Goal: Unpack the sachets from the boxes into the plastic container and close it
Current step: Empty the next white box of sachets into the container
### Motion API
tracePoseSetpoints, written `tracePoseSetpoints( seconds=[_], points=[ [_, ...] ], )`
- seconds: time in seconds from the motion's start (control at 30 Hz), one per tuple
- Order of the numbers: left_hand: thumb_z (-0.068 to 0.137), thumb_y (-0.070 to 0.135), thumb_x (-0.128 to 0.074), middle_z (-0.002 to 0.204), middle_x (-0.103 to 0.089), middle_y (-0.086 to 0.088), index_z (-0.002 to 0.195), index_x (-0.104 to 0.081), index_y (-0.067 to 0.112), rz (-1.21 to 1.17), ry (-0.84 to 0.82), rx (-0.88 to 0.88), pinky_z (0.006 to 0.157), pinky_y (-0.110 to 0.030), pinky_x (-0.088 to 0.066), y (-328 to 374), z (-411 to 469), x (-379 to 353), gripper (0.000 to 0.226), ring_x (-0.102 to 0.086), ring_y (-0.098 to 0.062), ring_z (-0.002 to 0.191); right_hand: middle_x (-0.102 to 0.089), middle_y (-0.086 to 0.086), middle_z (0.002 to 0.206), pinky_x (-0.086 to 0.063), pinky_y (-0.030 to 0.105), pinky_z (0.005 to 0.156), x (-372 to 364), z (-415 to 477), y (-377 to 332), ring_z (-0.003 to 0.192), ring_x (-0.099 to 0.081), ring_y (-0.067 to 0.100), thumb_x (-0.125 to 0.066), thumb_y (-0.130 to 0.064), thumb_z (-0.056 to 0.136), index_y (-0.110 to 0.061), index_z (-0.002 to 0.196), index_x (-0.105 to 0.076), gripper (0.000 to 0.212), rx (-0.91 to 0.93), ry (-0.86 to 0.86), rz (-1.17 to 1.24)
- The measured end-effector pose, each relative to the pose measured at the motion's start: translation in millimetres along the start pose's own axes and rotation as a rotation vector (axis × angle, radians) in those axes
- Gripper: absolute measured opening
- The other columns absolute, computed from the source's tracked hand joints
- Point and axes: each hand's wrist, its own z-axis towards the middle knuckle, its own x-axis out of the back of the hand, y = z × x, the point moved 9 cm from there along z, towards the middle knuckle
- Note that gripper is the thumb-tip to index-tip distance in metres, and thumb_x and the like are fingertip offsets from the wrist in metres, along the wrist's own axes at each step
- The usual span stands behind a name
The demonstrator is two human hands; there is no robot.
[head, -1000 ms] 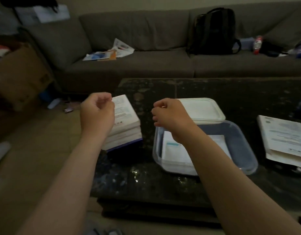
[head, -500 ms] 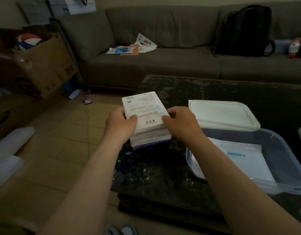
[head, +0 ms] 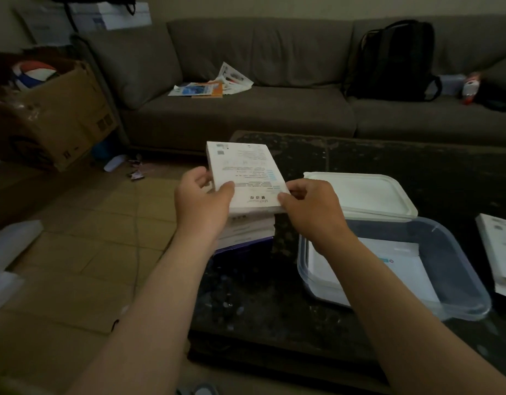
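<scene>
A flat white printed box [head: 246, 178] is held tilted above the stack of boxes [head: 246, 233] on the dark table's left corner. My left hand [head: 202, 203] grips its near left edge, thumb on top. My right hand [head: 311, 212] pinches its near right corner. To the right sits the clear plastic container [head: 457, 269] with white sachets [head: 388, 263] lying flat inside. Its white lid [head: 363, 193] lies just behind it, resting on the far rim.
The dark stone table [head: 274, 306] ends at my left, with tiled floor beyond. More white boxes [head: 499, 252] lie at the right edge. A grey sofa [head: 246, 109] with a black backpack [head: 397, 61] runs behind. A cardboard carton [head: 61, 115] stands at left.
Both hands came down onto the stack, took hold of the top box and lifted it off; it is now raised and tilted. The view shifted left.
</scene>
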Motion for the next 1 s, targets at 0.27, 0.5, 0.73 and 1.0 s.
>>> tracePoseSetpoints(
  seconds=[0.27, 0.5, 0.73, 1.0],
  points=[
    [0.105, 0.014, -0.056, 0.121, -0.078, -0.010, 0.134, -0.061, 0.020, -0.473, -0.449, 0.429, 0.100, -0.056, -0.057, -10, -47, -88, 0.030, -0.074, -0.033, 0.113, -0.068, -0.011, 0.101, -0.058, 0.026, 0.080, 67, -29, 23, 0.090, -0.067, 0.010, -0.065, -0.025, 0.093, -0.027, 0.098, -0.067, 0.005, -0.047, 0.099, 0.063],
    [0.107, 0.013, -0.055, 0.121, -0.076, -0.015, 0.138, -0.057, 0.017, -0.404, -0.624, 0.408, 0.083, -0.058, -0.064, -9, -85, -131, 0.032, -0.076, -0.038, 0.106, -0.052, -0.003, 0.126, -0.056, 0.025, 0.084, 101, -54, 16, 0.111, -0.054, 0.015, -0.066, -0.024, 0.092, -0.031, 0.136, -0.049, 0.048, 0.137, 0.138, -0.347],
    [0.106, 0.014, -0.057, 0.131, -0.068, -0.012, 0.141, -0.055, 0.020, -0.323, -0.672, 0.352, 0.083, -0.058, -0.064, -6, -111, -150, 0.036, -0.071, -0.037, 0.112, -0.055, -0.005, 0.122, -0.054, 0.023, 0.086, 107, -62, 25, 0.107, -0.057, 0.013, -0.064, -0.025, 0.094, -0.031, 0.124, -0.062, 0.031, 0.190, 0.067, -0.387],
    [0.106, 0.013, -0.056, 0.132, -0.068, -0.011, 0.143, -0.054, 0.021, -0.300, -0.693, 0.343, 0.087, -0.060, -0.063, -7, -122, -160, 0.037, -0.070, -0.038, 0.115, -0.059, -0.006, 0.114, -0.041, 0.007, 0.067, 120, -71, 27, 0.093, -0.056, 0.007, -0.065, -0.025, 0.093, -0.024, 0.111, -0.068, 0.018, 0.198, 0.093, -0.374]
  ],
)
